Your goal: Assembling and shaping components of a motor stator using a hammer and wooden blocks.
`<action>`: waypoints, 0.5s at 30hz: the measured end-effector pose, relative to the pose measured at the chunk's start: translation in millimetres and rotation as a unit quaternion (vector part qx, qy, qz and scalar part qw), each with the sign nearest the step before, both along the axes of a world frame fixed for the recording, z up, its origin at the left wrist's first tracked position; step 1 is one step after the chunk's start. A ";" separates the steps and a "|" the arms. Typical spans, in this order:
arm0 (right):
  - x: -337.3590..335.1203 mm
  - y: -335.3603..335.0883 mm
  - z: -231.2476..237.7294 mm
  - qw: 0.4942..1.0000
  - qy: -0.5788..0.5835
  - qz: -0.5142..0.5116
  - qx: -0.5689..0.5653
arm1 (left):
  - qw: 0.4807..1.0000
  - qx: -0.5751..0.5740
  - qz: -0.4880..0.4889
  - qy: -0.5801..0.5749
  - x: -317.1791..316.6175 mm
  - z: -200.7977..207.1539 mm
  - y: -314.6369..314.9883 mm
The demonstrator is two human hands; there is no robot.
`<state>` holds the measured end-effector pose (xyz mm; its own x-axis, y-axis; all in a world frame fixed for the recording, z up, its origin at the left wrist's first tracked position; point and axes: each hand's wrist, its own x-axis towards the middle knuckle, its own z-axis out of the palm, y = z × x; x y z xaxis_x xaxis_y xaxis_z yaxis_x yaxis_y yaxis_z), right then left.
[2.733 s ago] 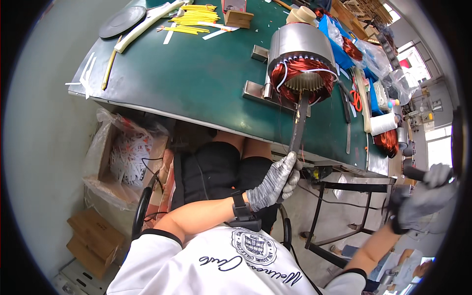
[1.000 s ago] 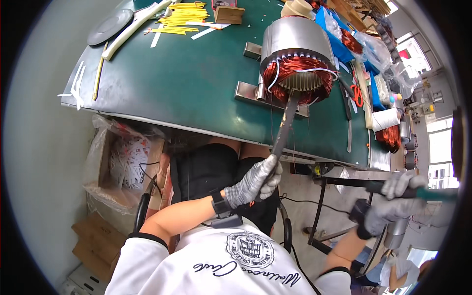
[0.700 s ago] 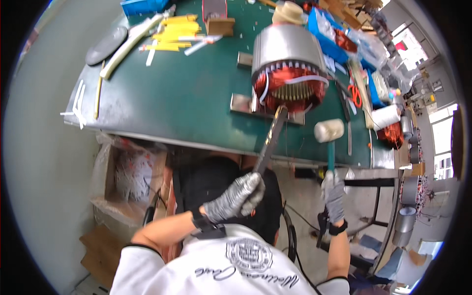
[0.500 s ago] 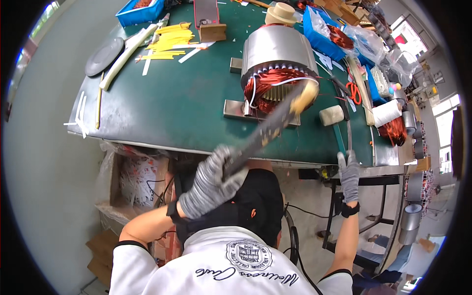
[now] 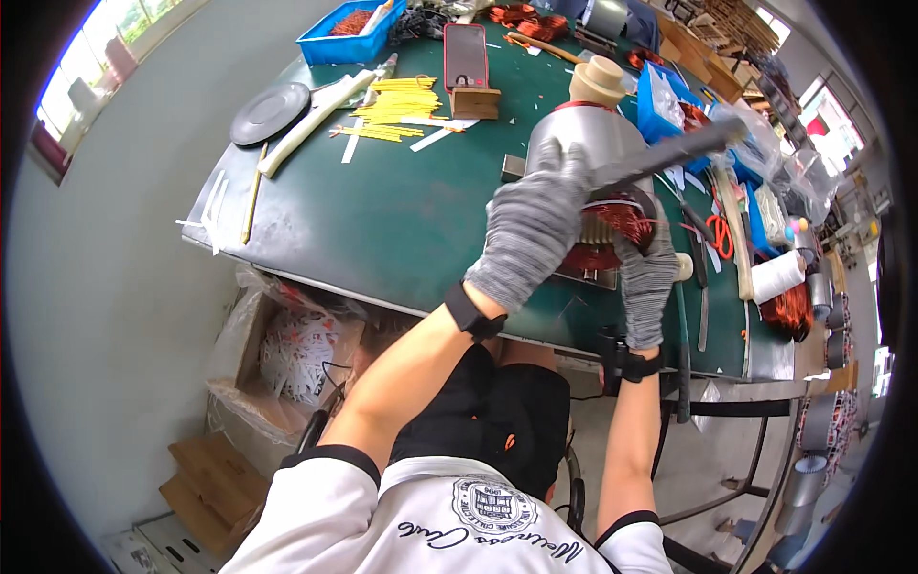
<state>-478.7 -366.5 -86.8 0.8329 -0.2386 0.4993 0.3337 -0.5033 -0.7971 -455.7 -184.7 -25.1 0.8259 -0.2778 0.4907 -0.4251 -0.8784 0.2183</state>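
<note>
At right on the bench (image 5: 411, 210), stator (image 5: 607, 139) faces near; left hand (image 5: 535, 220) holds dark bar (image 5: 679, 155) across it, likely clearing room for right hand (image 5: 648, 277) at copper winding (image 5: 631, 222); right's grip hidden, can't tell.

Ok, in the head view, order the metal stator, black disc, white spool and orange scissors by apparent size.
Largest to smallest:
Metal stator, though partly covered
Black disc
White spool
Orange scissors

Two gloved hands (image 5: 535, 230) (image 5: 648, 282) — one black bar (image 5: 669, 159), one mallet (image 5: 683, 335), one phone (image 5: 466, 59), one black disc (image 5: 271, 115) — one pair of scissors (image 5: 720, 239).
</note>
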 end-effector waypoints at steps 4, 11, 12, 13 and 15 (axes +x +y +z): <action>-1.9 16.7 83.5 0.938 0.008 -0.036 -0.344 | 0.941 -0.338 -0.028 0.010 14.8 -68.7 14.7; -62.1 27.5 -1.3 0.992 0.040 -0.028 -0.120 | 0.792 -0.584 -0.145 0.100 -11.6 -59.7 25.2; -90.9 38.4 -9.3 0.988 0.155 -0.016 -0.018 | 0.757 -0.627 -0.174 0.067 -13.4 -53.0 22.2; -112.9 37.3 -35.8 0.977 0.188 -0.055 -0.083 | 0.750 -0.632 -0.180 0.078 -19.5 -33.4 18.5; -155.6 38.3 -70.4 0.973 0.136 -0.057 -0.180 | 0.640 -0.690 -0.255 0.223 -30.7 8.8 29.7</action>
<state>-634.3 -328.2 -157.2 0.9244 -0.1869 0.3326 0.0615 -0.7874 -0.6133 -486.4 -155.1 -16.4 0.9440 -0.1235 0.3061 -0.2044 0.5094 0.8359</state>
